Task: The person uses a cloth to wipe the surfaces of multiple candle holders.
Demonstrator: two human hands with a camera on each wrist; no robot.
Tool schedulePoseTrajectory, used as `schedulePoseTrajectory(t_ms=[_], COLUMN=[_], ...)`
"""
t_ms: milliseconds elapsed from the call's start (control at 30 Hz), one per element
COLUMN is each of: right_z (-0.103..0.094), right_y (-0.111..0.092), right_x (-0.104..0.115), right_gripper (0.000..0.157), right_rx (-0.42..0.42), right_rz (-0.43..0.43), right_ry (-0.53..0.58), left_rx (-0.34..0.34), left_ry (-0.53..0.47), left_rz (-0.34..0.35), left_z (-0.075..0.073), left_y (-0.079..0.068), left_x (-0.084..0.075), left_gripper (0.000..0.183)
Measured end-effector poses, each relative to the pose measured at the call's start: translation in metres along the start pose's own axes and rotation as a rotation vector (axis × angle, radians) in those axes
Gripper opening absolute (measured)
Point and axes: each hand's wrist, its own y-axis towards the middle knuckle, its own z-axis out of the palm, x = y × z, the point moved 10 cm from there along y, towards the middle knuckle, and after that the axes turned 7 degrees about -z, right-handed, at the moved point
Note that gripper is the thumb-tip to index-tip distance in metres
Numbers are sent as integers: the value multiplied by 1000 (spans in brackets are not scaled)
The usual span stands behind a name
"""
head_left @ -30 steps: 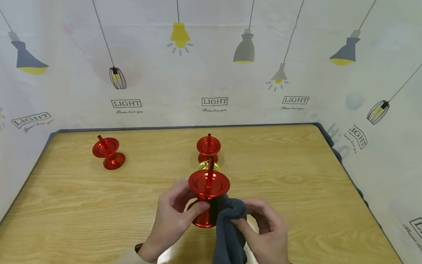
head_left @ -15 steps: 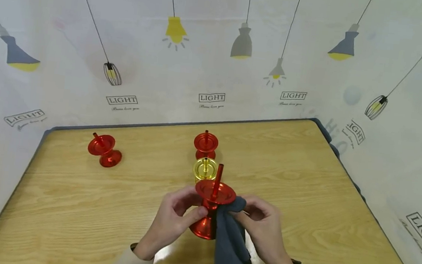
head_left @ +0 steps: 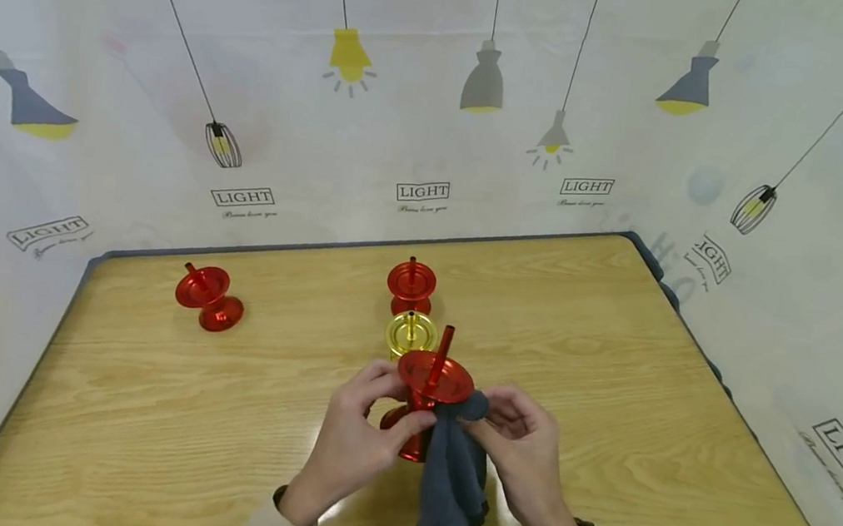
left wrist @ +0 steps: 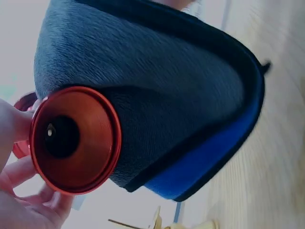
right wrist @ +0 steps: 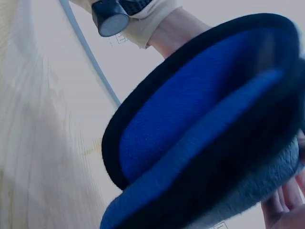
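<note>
Head view: woodgrain table (head_left: 190, 410) under hands (head_left: 355, 434) (head_left: 528, 454), lamp-patterned white backdrop (head_left: 342, 143) beyond.

- head view: soft, even light
- white glare on the wood-grain tabletop (head_left: 227, 421) left and right of the grey-and-blue cloth (head_left: 451, 483)
- wrist views: pale, washed-out haze beyond the cloth

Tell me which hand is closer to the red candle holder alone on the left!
Left. The left hand, holding another red holder, is lower and to the right of the lone red holder in the head view; the right hand, pinching the cloth, is farther right.
</note>
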Motion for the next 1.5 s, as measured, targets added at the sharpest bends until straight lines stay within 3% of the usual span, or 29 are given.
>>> schedulePoseTrajectory(t_ms=[167, 333, 433, 500, 633, 733, 833, 967, 1033, 1167, 1300, 1400, 1500], right_z=[7, 11, 8, 4, -4, -6, -3, 6, 11, 15, 15, 14, 11], right_y=[0, 0, -1, 0, 0, 0, 0, 0, 2, 4, 4, 5, 5], right_x=[2, -6, -14, -18, -18, -14, -7, 3, 6, 9, 9, 9, 7], right_gripper=[25, 25, 21, 19, 16, 13, 12, 14, 15, 16, 17, 17, 18], right_rx=[98, 137, 102, 57, -43, -67, -41, 73, 138, 209, 218, 205, 182], right_rz=[-12, 63, 131, 147, 122, 74, 23, -29, -36, -18, -6, -10, 7], right_ry=[84, 131, 117, 96, 42, 5, -4, 24, 26, -12, -16, 13, 30], left_rx=[138, 273, 254, 188, 21, -51, -43, 16, 30, 24, 28, 63, 129], left_ry=[-268, -403, -360, -240, 46, 123, 36, -187, -250, -233, -240, -287, -309], left_rz=[-52, -60, -72, -52, 28, 70, 51, -25, -49, -26, -48, -85, -72], left_z=[2, 8, 9, 9, 7, 6, 5, 1, 0, -2, -1, 2, 7], left_y=[5, 5, 4, 3, 1, -1, -1, 1, 2, 2, 2, 2, 1], left_x=[12, 25, 27, 23, 6, -2, 0, 9, 10, 5, 5, 11, 15], left_gripper=[36, 31, 27, 24, 25, 32, 35, 31, 32, 35, 41, 39, 34])
